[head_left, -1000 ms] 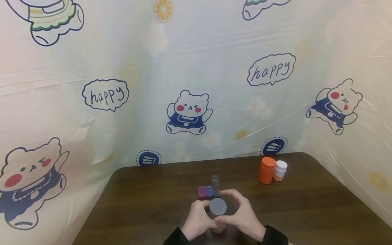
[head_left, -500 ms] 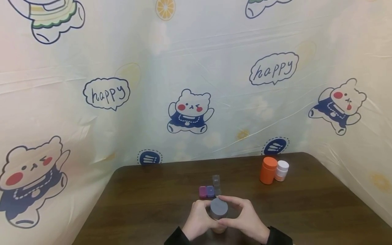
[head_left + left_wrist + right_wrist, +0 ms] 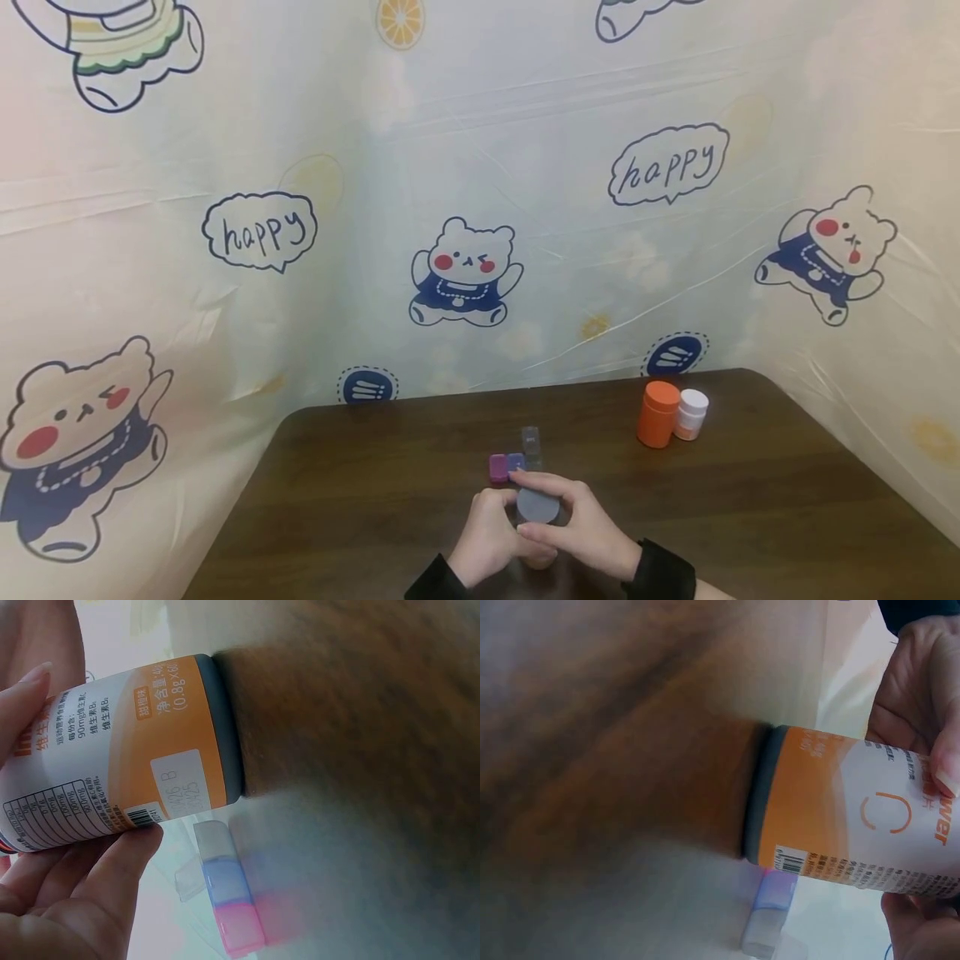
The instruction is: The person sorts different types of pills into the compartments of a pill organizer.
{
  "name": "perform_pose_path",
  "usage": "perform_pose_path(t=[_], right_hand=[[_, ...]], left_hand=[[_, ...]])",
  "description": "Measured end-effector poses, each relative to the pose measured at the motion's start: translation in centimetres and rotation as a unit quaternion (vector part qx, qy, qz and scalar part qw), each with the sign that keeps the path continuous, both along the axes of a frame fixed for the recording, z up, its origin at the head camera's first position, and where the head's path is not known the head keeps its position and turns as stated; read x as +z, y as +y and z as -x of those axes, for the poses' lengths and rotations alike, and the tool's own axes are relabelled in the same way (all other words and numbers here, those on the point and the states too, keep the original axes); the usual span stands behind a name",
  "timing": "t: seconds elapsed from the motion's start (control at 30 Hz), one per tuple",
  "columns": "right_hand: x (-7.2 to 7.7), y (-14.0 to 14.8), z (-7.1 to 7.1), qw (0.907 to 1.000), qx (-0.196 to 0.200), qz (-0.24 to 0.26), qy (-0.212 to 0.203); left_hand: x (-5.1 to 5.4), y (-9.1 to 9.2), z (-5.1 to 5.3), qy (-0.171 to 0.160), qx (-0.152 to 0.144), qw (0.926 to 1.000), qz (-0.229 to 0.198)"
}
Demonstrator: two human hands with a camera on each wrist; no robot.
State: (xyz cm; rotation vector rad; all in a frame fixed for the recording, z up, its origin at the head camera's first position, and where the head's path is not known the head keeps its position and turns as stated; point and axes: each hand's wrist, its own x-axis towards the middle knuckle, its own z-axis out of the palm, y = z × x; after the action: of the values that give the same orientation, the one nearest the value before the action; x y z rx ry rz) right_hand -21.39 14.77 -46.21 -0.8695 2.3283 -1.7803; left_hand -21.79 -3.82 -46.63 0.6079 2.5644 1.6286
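Note:
A bottle with an orange and white label (image 3: 135,742) (image 3: 840,810) stands upright near the front of the table, its dark base down in both wrist views. My left hand (image 3: 487,537) grips its side, fingers and thumb curled round it. From the right, my right hand (image 3: 588,525) holds the grey lid (image 3: 538,505) between thumb and fingers, the index finger reaching over the far side. Just behind the bottle lies a small pill case with pink (image 3: 498,468) (image 3: 240,930), blue (image 3: 226,880) and clear parts; a clear flap stands out from it.
An orange bottle (image 3: 657,415) and a smaller white bottle (image 3: 691,414) stand side by side at the back right of the dark wooden table (image 3: 360,492). A patterned curtain (image 3: 555,250) hangs behind the table and along both sides.
My right hand has turned about the lid: its index finger has swung left across the far side, and its thumb also lies further left. My left hand keeps its grip on the bottle.

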Motion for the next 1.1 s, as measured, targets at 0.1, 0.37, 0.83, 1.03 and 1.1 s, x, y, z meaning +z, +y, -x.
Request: perform_pose_path(t=[0.1,0.37,0.83,1.03,1.1], right_hand=[[0.1,-0.1,0.0,0.9999,-0.009,-0.002,-0.006],[-0.1,-0.3,-0.3,0.9940,-0.100,-0.042,0.017],[0.6,2.0,-1.3,0.9900,-0.102,-0.089,0.038],[0.5,1.7,-1.1,0.9963,-0.042,-0.069,0.029],[0.3,1.3,-1.0,0.9967,-0.038,-0.062,0.035]], left_hand=[[0.0,0.0,0.1,0.012,0.004,0.9999,0.006],[-0.2,0.0,0.2,0.026,0.014,0.9991,0.030],[-0.1,0.0,0.1,0.003,-0.015,0.9999,0.006],[-0.3,-0.2,0.2,0.027,-0.019,0.9992,0.021],[-0.3,-0.2,0.3,0.028,-0.014,0.9992,0.025]])
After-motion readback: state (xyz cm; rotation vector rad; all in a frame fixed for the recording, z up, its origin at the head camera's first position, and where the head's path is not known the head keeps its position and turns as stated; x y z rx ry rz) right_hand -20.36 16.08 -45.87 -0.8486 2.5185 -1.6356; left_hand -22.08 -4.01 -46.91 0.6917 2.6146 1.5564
